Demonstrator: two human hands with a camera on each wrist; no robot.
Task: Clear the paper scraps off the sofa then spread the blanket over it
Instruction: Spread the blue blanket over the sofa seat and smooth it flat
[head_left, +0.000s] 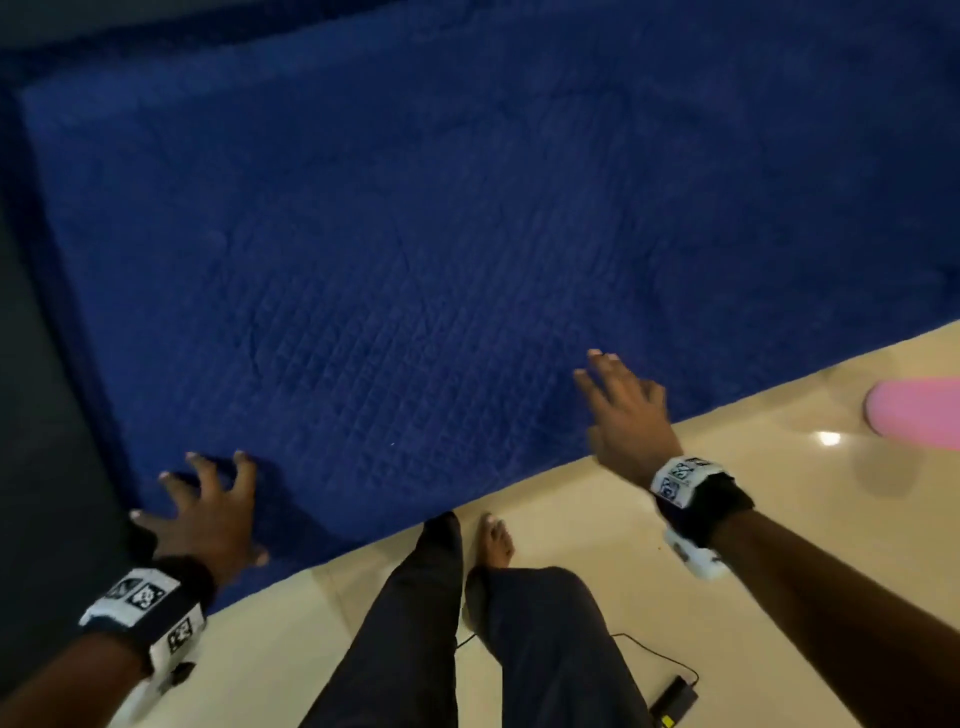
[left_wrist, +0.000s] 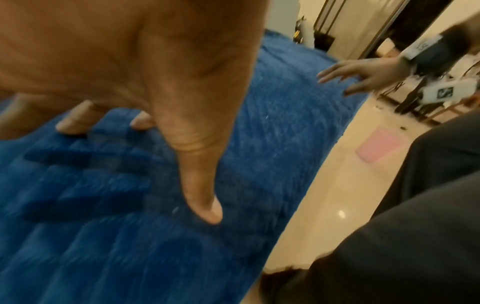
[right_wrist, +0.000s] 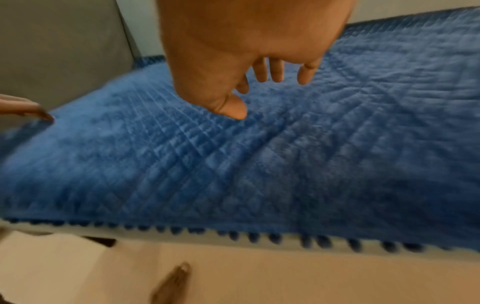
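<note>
A dark blue quilted blanket (head_left: 415, 249) lies spread flat over the sofa seat and fills most of the head view. My left hand (head_left: 208, 514) is at its near left corner, fingers spread, fingertips (left_wrist: 70, 125) touching the fabric. My right hand (head_left: 623, 405) hovers over the near edge further right, fingers straight and apart, holding nothing. In the right wrist view the blanket (right_wrist: 259, 154) shows a fringed front edge. No paper scraps show on the blanket.
The grey sofa arm (right_wrist: 59, 51) rises at the left end. A glossy cream floor (head_left: 753, 467) runs along the front, with a pink object (head_left: 919, 413) at right and a black charger with cable (head_left: 672, 699) by my legs. My bare foot (head_left: 496, 540) stands near the edge.
</note>
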